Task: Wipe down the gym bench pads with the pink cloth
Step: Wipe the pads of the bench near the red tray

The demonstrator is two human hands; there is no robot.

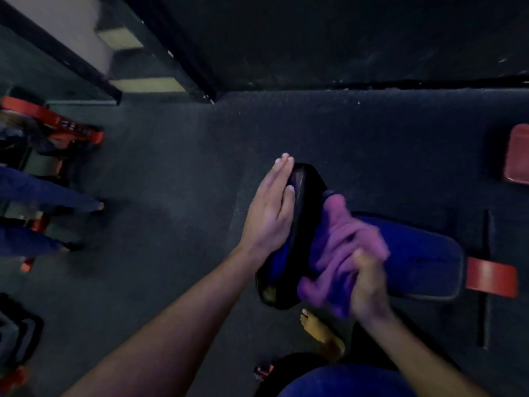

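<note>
I am bracing the raised blue vinyl backrest pad (282, 239) with my flat, straight-fingered left hand (270, 213) so it seems steadied, while my right hand (367, 285) is clutching the bunched pink cloth (340, 253) against its face to scrub it.

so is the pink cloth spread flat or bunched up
Bunched up: the pink cloth lies in thick crumpled folds on the blue padded bench pad, gripped by the right hand.

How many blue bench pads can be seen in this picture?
2: the raised back pad under the left hand, and the flat seat pad right of the pink cloth. Others may be out of view.
</note>
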